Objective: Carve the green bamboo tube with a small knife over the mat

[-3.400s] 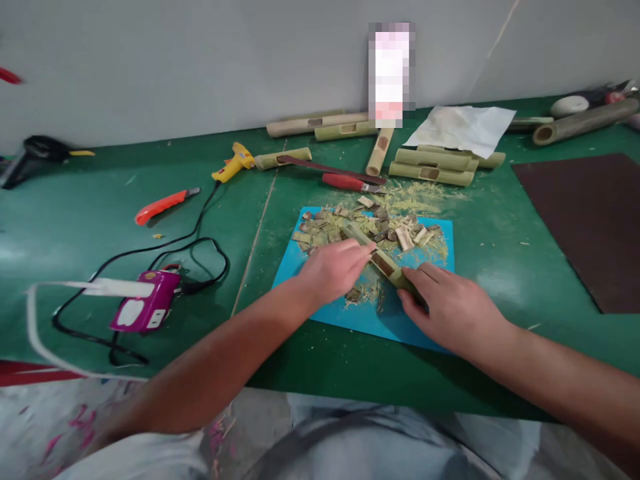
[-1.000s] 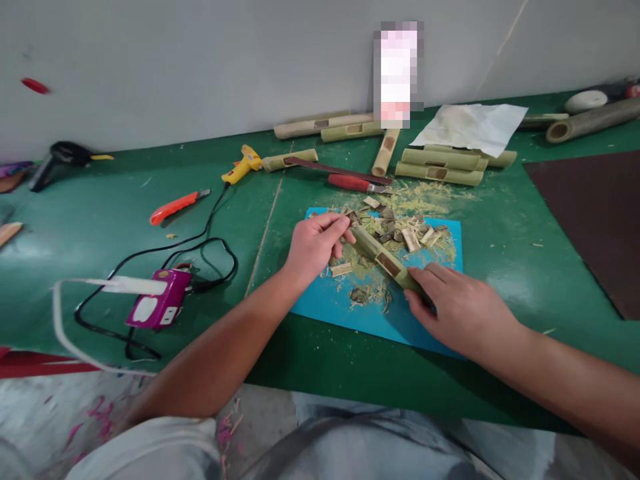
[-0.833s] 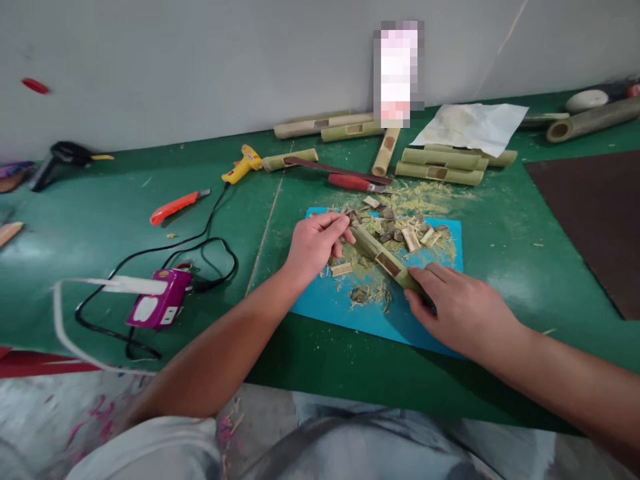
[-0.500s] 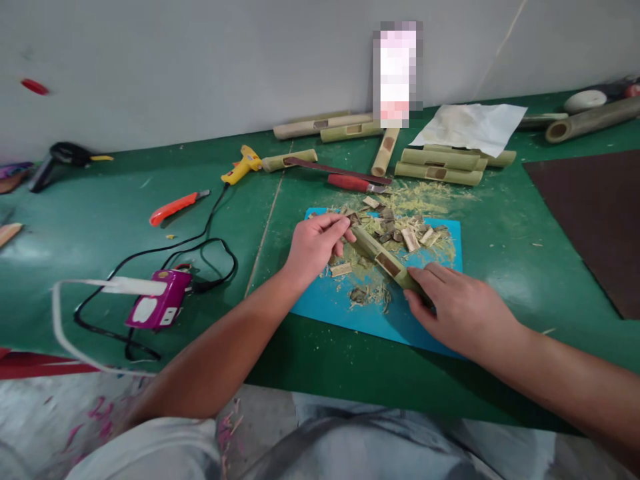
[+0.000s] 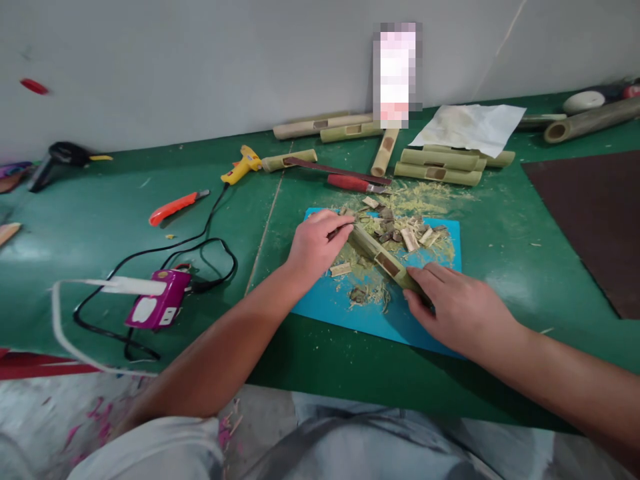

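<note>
A green bamboo tube (image 5: 369,245) with a rectangular slot cut in its side slants over a blue mat (image 5: 320,303). Closed around its near end is my right hand (image 5: 457,300). My left hand (image 5: 320,243) is at the tube's far end, thumb and fingers pinched on a small dark brown piece, mostly hidden by the fingers; its kind is unclear. Bamboo chips (image 5: 410,239), shavings and pale green dust lie on the mat around the tube.
Behind the mat lie a red-handled knife (image 5: 347,183), a thin dark strip (image 5: 330,168) and several slotted bamboo tubes (image 5: 440,175). To the left are an orange cutter (image 5: 173,208), a yellow glue gun (image 5: 243,167) and a purple power block (image 5: 160,300) with cords. A dark brown sheet (image 5: 590,220) lies right.
My left fingers have shifted slightly at the tube's far end, and the dark piece now shows less beyond the fingertips. The right hand and the tube stay in place.
</note>
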A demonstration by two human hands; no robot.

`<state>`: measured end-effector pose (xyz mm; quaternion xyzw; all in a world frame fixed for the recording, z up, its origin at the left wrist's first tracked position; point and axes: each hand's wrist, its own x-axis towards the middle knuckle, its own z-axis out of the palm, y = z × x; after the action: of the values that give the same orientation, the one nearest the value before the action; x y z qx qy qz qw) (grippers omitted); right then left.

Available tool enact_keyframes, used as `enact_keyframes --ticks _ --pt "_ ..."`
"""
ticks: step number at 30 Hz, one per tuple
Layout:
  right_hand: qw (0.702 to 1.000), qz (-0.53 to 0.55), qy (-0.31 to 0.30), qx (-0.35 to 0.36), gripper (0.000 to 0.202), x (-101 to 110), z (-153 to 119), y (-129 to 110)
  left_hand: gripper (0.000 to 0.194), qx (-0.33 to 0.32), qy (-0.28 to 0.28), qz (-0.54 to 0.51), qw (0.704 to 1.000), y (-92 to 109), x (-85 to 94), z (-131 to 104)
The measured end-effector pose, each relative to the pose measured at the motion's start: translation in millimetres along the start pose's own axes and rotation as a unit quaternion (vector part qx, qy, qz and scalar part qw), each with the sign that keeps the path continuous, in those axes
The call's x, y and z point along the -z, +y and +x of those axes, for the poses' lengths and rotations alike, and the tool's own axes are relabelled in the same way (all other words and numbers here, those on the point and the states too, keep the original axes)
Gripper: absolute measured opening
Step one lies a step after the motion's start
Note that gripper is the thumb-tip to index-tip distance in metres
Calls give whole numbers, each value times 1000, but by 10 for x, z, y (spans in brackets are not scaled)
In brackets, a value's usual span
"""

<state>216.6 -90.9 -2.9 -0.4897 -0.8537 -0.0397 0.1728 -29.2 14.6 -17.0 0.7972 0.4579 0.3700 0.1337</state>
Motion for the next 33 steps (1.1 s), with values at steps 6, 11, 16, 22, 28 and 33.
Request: enact_keyframes --ticks 6,11,16,22,28,33 --pt "999 2 -31 -21 27 -10 -7 0 17 -32 -3 28 999 -26 -2 -8" --pt "999 6 -42 -29 27 -17 -6 -4 19 -58 -16 58 997 -82 -2 -44" --pt "1000 -5 -2 -7 30 -10 -3 -16 26 -114 -55 83 988 -94 -5 -79" --pt "1000 -15 14 5 28 -13 -5 -25 28 -121 -69 118 983 -122 -24 -37" --pt "1000 -24 12 4 28 -15 -5 -35 30 -138 -84 139 977 -72 -20 -38" --pt "999 -33 16 12 30 -19 -7 -32 33 -167 -80 139 973 -30 -34 -49"
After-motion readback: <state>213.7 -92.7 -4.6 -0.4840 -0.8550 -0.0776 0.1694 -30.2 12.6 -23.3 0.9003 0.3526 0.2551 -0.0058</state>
